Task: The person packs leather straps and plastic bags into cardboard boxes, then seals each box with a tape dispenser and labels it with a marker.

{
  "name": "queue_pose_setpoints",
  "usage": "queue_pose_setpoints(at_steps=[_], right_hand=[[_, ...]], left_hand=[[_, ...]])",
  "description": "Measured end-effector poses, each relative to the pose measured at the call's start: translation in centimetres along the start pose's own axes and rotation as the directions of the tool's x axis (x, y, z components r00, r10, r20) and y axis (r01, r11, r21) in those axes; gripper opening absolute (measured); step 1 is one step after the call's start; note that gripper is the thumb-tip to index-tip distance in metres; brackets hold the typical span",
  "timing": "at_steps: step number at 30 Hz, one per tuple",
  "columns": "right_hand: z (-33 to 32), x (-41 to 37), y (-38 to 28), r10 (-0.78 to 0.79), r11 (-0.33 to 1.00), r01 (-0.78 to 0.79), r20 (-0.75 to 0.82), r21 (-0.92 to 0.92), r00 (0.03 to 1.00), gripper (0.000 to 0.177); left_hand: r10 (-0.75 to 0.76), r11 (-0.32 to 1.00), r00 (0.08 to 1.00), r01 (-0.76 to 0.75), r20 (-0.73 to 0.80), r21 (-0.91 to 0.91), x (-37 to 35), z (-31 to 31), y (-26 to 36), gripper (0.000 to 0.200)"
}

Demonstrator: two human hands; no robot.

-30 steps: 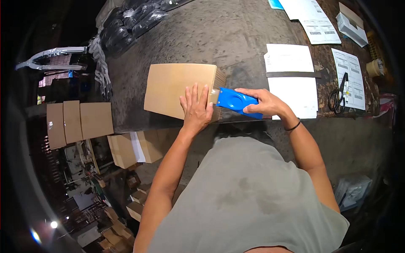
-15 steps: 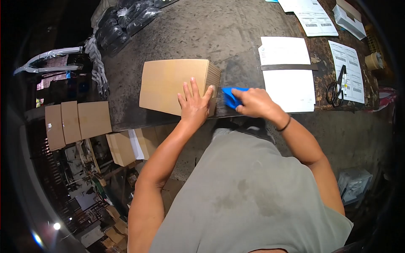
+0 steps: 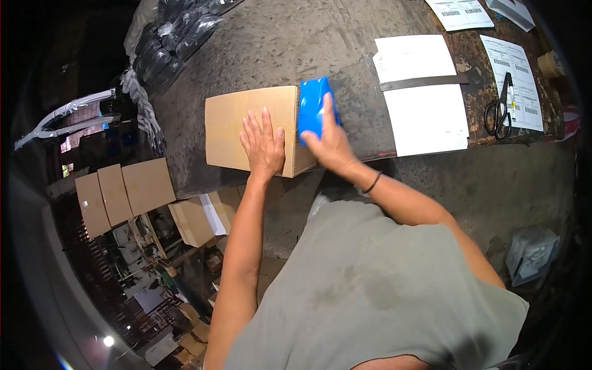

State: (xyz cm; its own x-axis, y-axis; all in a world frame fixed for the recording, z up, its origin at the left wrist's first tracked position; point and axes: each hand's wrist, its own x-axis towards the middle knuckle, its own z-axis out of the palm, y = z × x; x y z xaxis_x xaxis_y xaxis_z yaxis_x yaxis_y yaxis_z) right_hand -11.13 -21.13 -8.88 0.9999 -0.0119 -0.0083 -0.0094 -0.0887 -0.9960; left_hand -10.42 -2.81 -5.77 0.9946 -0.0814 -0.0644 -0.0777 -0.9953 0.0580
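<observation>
A tan cardboard stack (image 3: 228, 126), box-shaped, lies near the front edge of the dark worktable. My left hand (image 3: 265, 145) rests flat on its top, fingers stretched out and thumb by the right edge. At the stack's right side my right hand (image 3: 330, 145) grips a glossy blue plastic piece (image 3: 313, 102). The thumb and one finger show on the blue piece, while the other fingers are hidden behind the hand. The blue piece stands close against the layered side of the stack; whether it touches cannot be made out.
White papers (image 3: 425, 120) lie to the right under a dark flat strip (image 3: 425, 82). Black scissors (image 3: 498, 117) rest by a printed label sheet (image 3: 521, 86). Black plastic-wrapped bundles (image 3: 176, 40) sit at the back left. Cardboard pieces (image 3: 148, 188) hang near the left edge.
My right hand has moved left and turned more upright, bringing the blue piece up beside the stack, where more of it shows. My left hand has shifted slightly left on the cardboard.
</observation>
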Motion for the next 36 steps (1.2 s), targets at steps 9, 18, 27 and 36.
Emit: queue_pose_setpoints(at_steps=[9, 18, 27, 36], right_hand=[[2.5, -2.3, 2.5, 0.010, 0.998, -0.006, 0.049, -0.066, 0.999, 0.093], [-2.1, 3.4, 2.0, -0.119, 0.907, 0.150, 0.102, -0.394, 0.988, 0.086], [-6.0, 19.2, 6.6, -0.419, 0.382, 0.262, 0.087, -0.886, 0.904, 0.072], [5.6, 0.6, 7.8, 0.209, 0.832, -0.238, 0.114, 0.502, 0.971, 0.014]], left_hand=[[-0.019, 1.000, 1.000, 0.019, -0.006, -0.012, 0.1, 0.0, 0.4, 0.063], [-0.030, 1.000, 1.000, 0.030, 0.008, -0.004, 0.1, 0.0, 0.3, 0.064], [-0.065, 0.998, 0.997, 0.066, 0.029, -0.018, 0.1, -0.2, 0.4, 0.065], [-0.076, 0.996, 0.996, 0.077, 0.038, -0.039, 0.1, -0.4, 0.7, 0.066]])
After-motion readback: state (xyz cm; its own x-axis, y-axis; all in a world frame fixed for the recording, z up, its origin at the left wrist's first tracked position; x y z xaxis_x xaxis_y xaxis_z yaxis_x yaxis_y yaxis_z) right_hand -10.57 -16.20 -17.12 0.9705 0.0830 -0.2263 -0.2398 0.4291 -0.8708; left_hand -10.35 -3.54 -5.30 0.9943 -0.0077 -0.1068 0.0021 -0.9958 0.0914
